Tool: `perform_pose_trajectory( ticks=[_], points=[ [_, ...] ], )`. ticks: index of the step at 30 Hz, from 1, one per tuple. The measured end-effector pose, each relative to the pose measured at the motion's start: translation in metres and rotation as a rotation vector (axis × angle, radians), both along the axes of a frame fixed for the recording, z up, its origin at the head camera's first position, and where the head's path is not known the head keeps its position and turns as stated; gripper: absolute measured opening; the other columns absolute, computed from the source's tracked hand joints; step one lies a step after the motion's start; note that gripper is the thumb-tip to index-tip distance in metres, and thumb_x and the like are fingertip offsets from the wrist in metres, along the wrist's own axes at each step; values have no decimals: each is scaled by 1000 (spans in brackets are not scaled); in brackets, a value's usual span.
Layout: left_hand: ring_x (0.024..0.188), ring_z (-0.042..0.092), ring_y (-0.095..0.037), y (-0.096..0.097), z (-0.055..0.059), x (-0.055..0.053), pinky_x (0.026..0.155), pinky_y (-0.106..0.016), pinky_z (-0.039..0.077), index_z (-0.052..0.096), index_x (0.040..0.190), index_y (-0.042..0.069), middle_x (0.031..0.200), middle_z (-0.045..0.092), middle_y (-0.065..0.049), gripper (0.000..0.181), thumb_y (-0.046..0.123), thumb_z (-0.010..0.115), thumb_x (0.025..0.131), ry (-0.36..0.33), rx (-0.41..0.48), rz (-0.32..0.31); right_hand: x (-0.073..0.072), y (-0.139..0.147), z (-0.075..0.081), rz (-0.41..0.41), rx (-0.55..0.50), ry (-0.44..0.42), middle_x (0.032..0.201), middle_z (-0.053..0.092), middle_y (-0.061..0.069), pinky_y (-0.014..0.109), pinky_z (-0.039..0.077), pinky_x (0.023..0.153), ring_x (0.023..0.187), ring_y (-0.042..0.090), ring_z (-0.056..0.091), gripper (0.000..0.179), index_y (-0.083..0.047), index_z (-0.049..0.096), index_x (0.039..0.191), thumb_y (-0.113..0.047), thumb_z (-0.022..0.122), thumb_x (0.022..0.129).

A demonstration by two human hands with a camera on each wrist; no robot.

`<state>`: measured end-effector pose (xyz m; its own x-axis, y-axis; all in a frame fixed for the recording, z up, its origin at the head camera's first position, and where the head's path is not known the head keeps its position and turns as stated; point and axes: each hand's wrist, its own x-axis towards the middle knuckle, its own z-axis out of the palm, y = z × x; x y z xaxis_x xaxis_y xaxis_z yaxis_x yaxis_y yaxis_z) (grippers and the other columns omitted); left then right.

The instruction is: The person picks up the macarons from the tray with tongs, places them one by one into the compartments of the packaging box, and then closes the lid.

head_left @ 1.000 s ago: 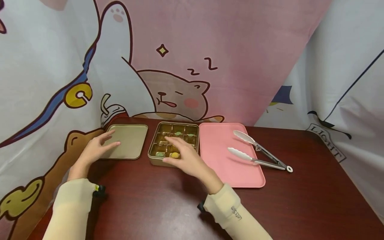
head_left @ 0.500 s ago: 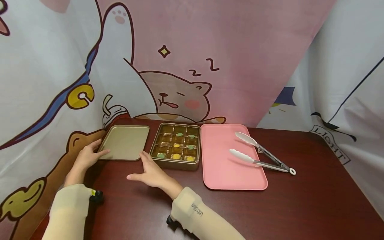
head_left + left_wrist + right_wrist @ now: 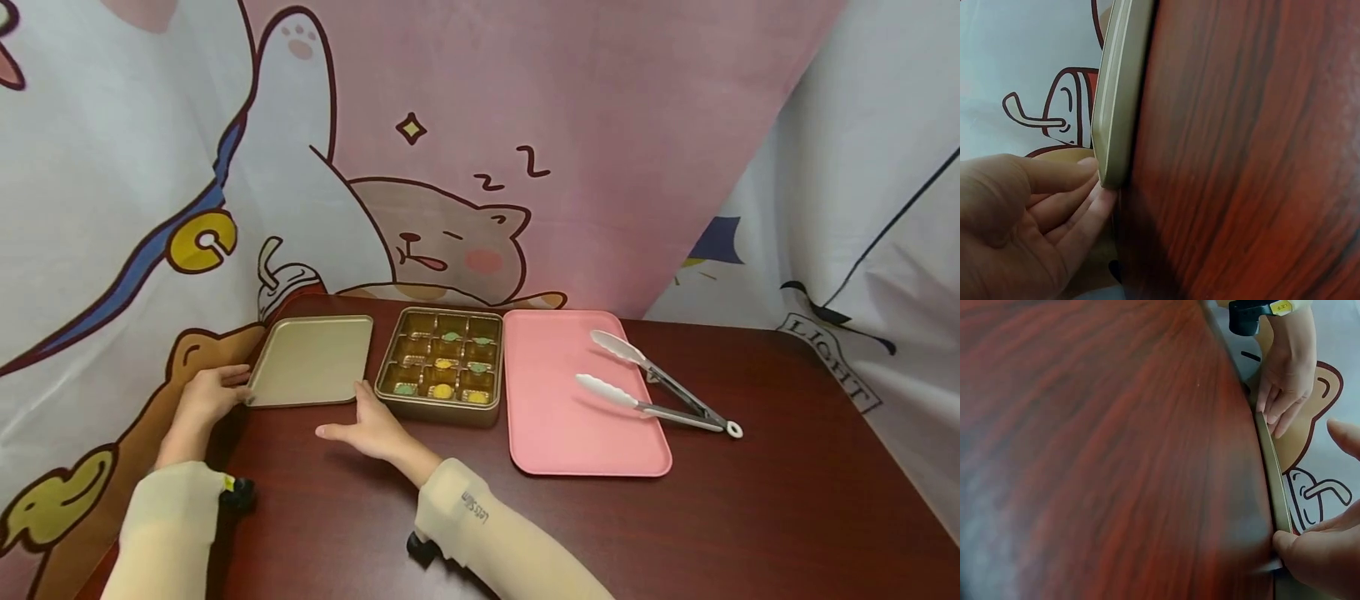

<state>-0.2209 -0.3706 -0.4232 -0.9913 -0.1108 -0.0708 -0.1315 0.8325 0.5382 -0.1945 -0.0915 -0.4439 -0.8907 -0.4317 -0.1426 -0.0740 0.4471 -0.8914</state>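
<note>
A flat gold-coloured lid (image 3: 311,362) lies on the table's left side. My left hand (image 3: 210,396) pinches its near left corner, with thumb and fingers at the rim (image 3: 1107,172) in the left wrist view. By the lid's near right corner is my right hand (image 3: 378,429), its thumb held apart and a fingertip (image 3: 1285,542) at the lid's edge in the right wrist view. Close beside the lid stands a gold tin box (image 3: 435,412) with a divided brown insert. Several compartments hold small green pieces (image 3: 406,389) or yellow pieces (image 3: 442,391).
Right of the box lies a pink tray (image 3: 555,437). White-tipped tongs (image 3: 660,408) rest spread across the tray's right edge, handle end on the dark red table (image 3: 750,508). A cartoon-print cloth (image 3: 615,167) hangs behind and along both sides.
My right hand has moved left from over the tin box to the lid's near right corner. My left hand has come down to the lid's near left corner and taken hold there.
</note>
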Motion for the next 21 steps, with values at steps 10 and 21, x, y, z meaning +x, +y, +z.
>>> perform_pose_trajectory(
  ticks=[10, 21],
  points=[
    [66, 56, 12, -6, 16, 8, 59, -14, 52, 51, 131, -20, 114, 69, -31, 47, -1, 65, 90, -64, 175, 70, 11, 7, 23, 3, -12, 38, 165, 26, 14, 34, 26, 124, 152, 23, 27, 92, 0, 28, 156, -41, 74, 87],
    [71, 58, 13, 2, 37, 17, 64, -16, 55, 44, 139, -19, 86, 68, 24, 55, 2, 64, 92, -85, 370, 71, 15, 29, 49, 2, -101, 59, 159, 38, 14, 34, 42, 115, 138, 33, 50, 82, -2, 31, 155, -36, 70, 91]
  ],
)
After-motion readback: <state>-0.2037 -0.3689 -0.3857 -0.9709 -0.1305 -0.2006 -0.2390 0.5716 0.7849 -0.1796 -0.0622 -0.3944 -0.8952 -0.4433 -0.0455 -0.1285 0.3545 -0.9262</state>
